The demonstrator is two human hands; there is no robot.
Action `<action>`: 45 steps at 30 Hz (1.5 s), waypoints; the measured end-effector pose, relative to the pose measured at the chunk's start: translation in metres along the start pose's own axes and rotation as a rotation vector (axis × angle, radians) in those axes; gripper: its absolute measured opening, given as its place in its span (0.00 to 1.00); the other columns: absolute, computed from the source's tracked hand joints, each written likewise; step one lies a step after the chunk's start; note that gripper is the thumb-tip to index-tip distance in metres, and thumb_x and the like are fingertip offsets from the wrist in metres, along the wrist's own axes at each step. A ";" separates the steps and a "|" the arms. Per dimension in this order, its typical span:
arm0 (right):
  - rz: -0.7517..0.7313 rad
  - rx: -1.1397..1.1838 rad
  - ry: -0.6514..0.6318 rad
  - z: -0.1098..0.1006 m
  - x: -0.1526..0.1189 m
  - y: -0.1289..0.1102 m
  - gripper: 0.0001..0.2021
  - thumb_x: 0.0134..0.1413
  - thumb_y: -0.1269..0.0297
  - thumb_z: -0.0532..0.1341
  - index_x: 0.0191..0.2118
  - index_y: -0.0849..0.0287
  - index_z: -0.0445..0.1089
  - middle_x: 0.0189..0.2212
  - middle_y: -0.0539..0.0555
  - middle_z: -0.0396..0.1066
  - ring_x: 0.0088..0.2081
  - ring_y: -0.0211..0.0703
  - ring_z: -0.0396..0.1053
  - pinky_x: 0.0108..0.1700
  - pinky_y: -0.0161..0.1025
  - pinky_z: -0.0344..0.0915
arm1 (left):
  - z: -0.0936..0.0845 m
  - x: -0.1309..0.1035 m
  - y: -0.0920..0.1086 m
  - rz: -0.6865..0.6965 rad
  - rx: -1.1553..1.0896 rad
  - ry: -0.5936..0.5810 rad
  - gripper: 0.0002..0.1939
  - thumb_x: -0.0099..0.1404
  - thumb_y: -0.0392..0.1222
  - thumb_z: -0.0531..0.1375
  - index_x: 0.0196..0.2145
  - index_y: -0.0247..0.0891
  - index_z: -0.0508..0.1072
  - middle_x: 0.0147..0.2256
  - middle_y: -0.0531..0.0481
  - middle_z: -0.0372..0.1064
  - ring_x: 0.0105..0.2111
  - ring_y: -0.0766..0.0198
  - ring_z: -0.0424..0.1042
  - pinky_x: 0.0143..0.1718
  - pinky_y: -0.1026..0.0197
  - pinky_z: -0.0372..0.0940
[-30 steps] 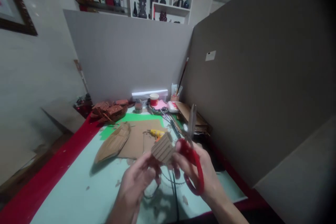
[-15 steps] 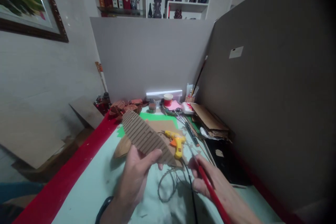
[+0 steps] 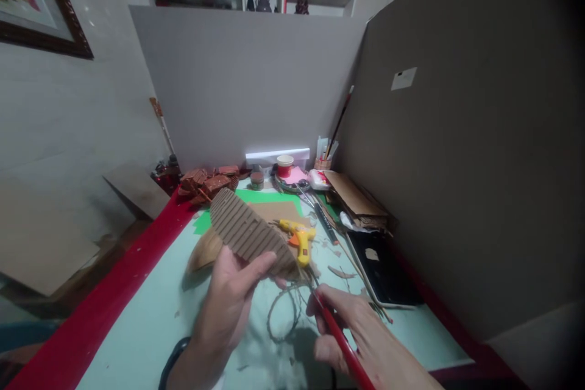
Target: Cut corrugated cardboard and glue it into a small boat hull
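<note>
My left hand [image 3: 231,292] grips a leaf-shaped piece of corrugated cardboard [image 3: 249,231], thumb on top and the ridged face towards me. My right hand [image 3: 340,323] is closed around a slim red-handled tool [image 3: 340,341] with a thin metal-looking front; its exact kind is unclear. The tool's tip is close to the cardboard's lower right end; I cannot tell whether they touch. Just beyond the cardboard lies a yellow glue gun [image 3: 301,241] with an orange trigger. A thin twig-like loop [image 3: 269,317] rests on the table between my hands.
A rounded brown piece [image 3: 201,253] lies behind my left hand. Reddish-brown chunks [image 3: 208,183] sit at the back left. Stacked cardboard [image 3: 359,198], a black tablet-like panel [image 3: 384,268] and a black-handled tool [image 3: 325,222] are on the right. Grey boards [image 3: 256,79] enclose the table.
My right hand has brought the red-handled tool left, its tip now close to the cardboard's lower end. The cardboard is still in my left hand. The whole view has shifted slightly.
</note>
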State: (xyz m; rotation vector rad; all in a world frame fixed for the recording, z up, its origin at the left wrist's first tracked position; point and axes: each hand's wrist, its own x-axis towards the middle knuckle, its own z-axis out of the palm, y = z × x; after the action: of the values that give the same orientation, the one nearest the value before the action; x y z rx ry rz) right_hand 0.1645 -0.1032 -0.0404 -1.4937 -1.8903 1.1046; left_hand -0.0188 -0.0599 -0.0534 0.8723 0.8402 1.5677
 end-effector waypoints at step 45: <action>-0.137 -0.280 0.106 -0.004 0.002 0.013 0.20 0.62 0.45 0.56 0.29 0.55 0.71 0.23 0.52 0.73 0.28 0.45 0.69 0.30 0.35 0.65 | 0.000 -0.012 -0.023 -0.106 -0.059 0.082 0.14 0.55 0.39 0.71 0.38 0.40 0.74 0.37 0.49 0.77 0.36 0.60 0.76 0.35 0.59 0.74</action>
State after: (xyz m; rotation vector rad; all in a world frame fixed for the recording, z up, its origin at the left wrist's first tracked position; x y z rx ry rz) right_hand 0.1743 -0.0988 -0.0488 -1.5079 -2.1025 0.7079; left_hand -0.0062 -0.0687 -0.0746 0.7142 0.8797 1.5357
